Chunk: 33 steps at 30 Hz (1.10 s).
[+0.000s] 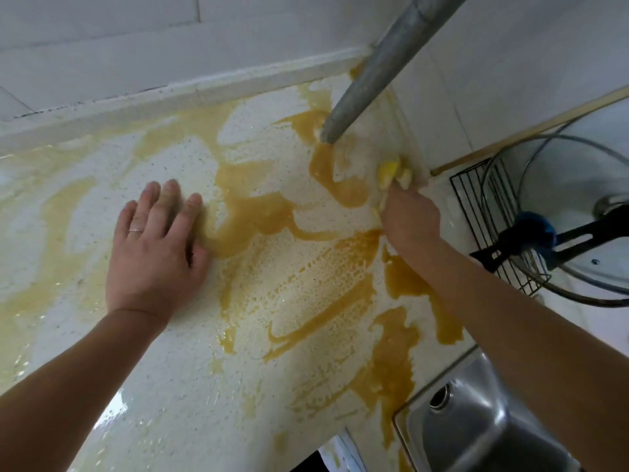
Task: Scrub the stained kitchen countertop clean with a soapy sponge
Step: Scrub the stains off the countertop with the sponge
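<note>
right hand (410, 216): i see it clenched around the soapy yellow sponge (391, 172), right of centre.
left hand (155, 248): spread flat.
speckled white countertop (177, 386): i judge it half done; brown smears (258, 216) remain.

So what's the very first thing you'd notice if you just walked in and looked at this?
The big yellow-brown smears spread all over the white speckled countertop jump out first. Next, the right hand pushing a yellow sponge into the far corner by the grey pipe, while the left hand lies flat on the wet counter. At the lower right sits a steel sink.
</note>
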Each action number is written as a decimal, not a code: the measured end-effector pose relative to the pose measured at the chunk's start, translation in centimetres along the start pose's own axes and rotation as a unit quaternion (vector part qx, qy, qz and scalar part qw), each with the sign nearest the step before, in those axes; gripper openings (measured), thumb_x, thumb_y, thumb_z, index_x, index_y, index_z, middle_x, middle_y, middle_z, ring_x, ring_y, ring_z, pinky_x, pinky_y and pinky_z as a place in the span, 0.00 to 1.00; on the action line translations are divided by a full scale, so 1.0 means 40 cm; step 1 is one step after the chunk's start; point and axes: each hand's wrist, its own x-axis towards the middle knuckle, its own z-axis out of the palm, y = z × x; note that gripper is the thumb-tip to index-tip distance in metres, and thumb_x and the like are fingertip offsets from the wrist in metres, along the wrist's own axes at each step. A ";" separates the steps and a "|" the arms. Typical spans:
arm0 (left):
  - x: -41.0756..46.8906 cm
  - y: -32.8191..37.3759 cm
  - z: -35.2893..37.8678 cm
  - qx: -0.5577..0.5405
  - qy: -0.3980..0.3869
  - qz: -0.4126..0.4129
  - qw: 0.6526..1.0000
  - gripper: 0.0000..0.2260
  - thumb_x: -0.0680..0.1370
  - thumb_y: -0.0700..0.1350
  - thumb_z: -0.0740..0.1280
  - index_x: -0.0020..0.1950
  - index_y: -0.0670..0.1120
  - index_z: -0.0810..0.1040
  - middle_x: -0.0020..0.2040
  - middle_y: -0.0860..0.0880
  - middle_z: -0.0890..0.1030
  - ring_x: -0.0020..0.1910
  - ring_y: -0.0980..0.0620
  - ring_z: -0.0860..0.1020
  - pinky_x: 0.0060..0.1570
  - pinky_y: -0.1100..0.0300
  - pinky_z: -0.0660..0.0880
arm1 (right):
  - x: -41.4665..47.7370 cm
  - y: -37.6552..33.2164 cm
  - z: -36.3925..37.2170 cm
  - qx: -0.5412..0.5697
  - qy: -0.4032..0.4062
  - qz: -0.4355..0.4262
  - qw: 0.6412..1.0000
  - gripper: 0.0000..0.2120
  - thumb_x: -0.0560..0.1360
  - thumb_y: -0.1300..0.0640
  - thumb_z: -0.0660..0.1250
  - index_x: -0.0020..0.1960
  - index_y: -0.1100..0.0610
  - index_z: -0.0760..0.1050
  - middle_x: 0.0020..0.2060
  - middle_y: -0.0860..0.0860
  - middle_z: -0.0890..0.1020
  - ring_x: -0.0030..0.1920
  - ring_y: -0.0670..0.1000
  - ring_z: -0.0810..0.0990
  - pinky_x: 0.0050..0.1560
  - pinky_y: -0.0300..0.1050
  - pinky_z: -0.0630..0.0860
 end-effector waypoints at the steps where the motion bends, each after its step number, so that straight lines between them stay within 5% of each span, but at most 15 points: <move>1: -0.002 -0.002 0.001 0.004 -0.002 0.001 1.000 0.28 0.80 0.52 0.56 0.80 0.46 0.67 0.81 0.39 0.63 0.82 0.38 0.57 0.81 0.42 0.49 | -0.018 0.009 0.000 -0.002 -0.010 -0.013 1.000 0.11 0.81 0.60 0.57 0.62 0.54 0.72 0.50 0.57 0.80 0.47 0.59 0.81 0.38 0.47 0.70; 7: 0.001 0.001 0.002 0.013 0.001 -0.005 1.000 0.28 0.80 0.52 0.57 0.80 0.47 0.66 0.82 0.40 0.62 0.82 0.40 0.55 0.81 0.44 0.48 | 0.162 -0.049 -0.087 -0.059 0.137 -0.107 0.983 0.13 0.81 0.61 0.58 0.65 0.56 0.73 0.54 0.63 0.77 0.50 0.65 0.80 0.46 0.58 0.78; 12: -0.001 0.000 0.007 0.003 0.010 -0.005 1.000 0.28 0.79 0.51 0.58 0.80 0.47 0.68 0.81 0.40 0.62 0.82 0.40 0.56 0.81 0.44 0.48 | 0.314 -0.125 -0.160 -0.081 0.093 -0.062 0.990 0.18 0.83 0.65 0.49 0.67 0.67 0.72 0.63 0.66 0.75 0.63 0.68 0.75 0.63 0.60 0.71; 16: -0.003 0.001 0.004 0.002 0.013 -0.010 1.000 0.28 0.79 0.51 0.58 0.79 0.47 0.68 0.81 0.40 0.63 0.82 0.40 0.56 0.81 0.44 0.49 | 0.244 -0.099 -0.118 -0.107 0.054 -0.063 0.991 0.16 0.82 0.65 0.52 0.66 0.63 0.73 0.62 0.63 0.75 0.61 0.66 0.77 0.58 0.58 0.73; 22: -0.003 0.002 -0.002 -0.001 0.005 -0.008 1.000 0.28 0.80 0.52 0.57 0.80 0.47 0.67 0.81 0.40 0.62 0.82 0.39 0.55 0.81 0.44 0.48 | -0.022 0.037 0.003 -0.051 0.030 0.024 0.998 0.12 0.80 0.63 0.60 0.63 0.60 0.73 0.55 0.61 0.78 0.46 0.62 0.81 0.36 0.48 0.69; 25: -0.001 0.002 -0.002 0.010 -0.008 -0.005 1.000 0.28 0.81 0.53 0.56 0.81 0.48 0.65 0.82 0.41 0.60 0.83 0.40 0.54 0.81 0.45 0.46 | -0.149 0.012 0.050 0.049 -0.011 0.082 0.995 0.22 0.80 0.57 0.63 0.74 0.51 0.66 0.54 0.57 0.80 0.47 0.58 0.81 0.40 0.48 0.74; 28: -0.001 0.000 -0.003 0.013 -0.010 -0.007 1.000 0.28 0.81 0.53 0.56 0.81 0.48 0.65 0.82 0.41 0.60 0.83 0.40 0.53 0.81 0.45 0.46 | -0.261 -0.092 0.068 0.036 -0.051 -0.001 0.998 0.27 0.79 0.54 0.66 0.76 0.47 0.62 0.59 0.54 0.78 0.49 0.53 0.82 0.40 0.44 0.74; 31: 0.000 0.000 -0.004 0.006 -0.003 -0.006 1.000 0.28 0.80 0.53 0.56 0.80 0.47 0.66 0.82 0.41 0.61 0.82 0.40 0.54 0.81 0.43 0.48 | -0.244 -0.119 0.072 0.035 0.029 -0.080 0.996 0.27 0.76 0.59 0.69 0.73 0.46 0.68 0.54 0.56 0.81 0.41 0.54 0.84 0.34 0.45 0.77; 33: 0.000 0.002 -0.003 0.006 -0.001 -0.005 1.000 0.28 0.80 0.53 0.56 0.80 0.47 0.66 0.82 0.41 0.61 0.82 0.40 0.55 0.81 0.44 0.48 | -0.151 -0.079 0.065 0.002 0.065 -0.049 0.997 0.31 0.78 0.60 0.66 0.77 0.44 0.62 0.61 0.58 0.80 0.51 0.56 0.83 0.42 0.49 0.81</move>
